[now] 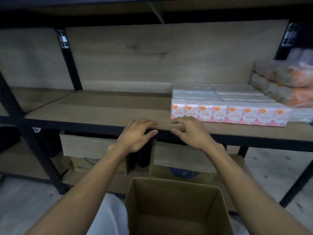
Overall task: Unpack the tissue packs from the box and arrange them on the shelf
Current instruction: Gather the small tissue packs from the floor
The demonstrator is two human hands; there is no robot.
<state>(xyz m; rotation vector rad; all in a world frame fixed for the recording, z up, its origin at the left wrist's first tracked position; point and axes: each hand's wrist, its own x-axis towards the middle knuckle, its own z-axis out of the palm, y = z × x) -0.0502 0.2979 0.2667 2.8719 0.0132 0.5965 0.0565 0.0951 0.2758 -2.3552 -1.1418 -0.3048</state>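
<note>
Left hand (135, 135) and right hand (190, 133) (empty) perhaps touch the shelf (101, 108).

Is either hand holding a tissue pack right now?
No, the left hand and right hand are both empty at the front edge of the shelf, beside the tissue packs.

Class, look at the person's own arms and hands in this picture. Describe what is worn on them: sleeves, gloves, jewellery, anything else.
The left hand and the right hand are bare, with no gloves. No ring, watch or bracelet shows, though the picture is slightly blurred. The left forearm and right forearm are uncovered down to the frame's edge; no sleeve is visible.
</note>
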